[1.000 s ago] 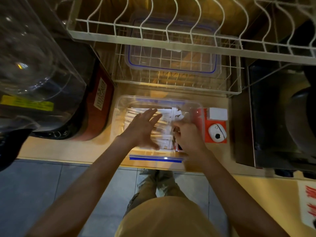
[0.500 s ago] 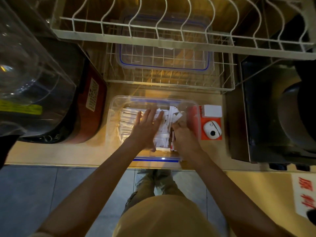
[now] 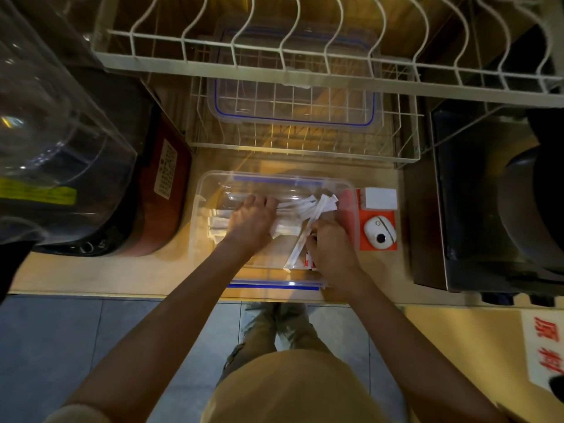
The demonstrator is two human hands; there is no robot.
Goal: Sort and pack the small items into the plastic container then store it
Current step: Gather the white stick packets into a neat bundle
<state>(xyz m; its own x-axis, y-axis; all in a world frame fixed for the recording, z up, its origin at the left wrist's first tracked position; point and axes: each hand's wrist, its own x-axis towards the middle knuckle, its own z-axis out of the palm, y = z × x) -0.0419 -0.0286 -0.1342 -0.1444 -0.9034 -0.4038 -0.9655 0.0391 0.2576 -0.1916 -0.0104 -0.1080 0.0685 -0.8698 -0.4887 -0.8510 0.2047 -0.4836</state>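
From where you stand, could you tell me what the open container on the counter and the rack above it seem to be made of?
The container looks like clear, glossy plastic: the counter shows through its walls, and blue strips edge its rim. The rack looks like metal wire with a white, smooth coating, judging by its thin bent rods; the coating could be paint or plastic.

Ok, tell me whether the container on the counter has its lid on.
Lid off: both hands, left hand and right hand, reach inside the open container.
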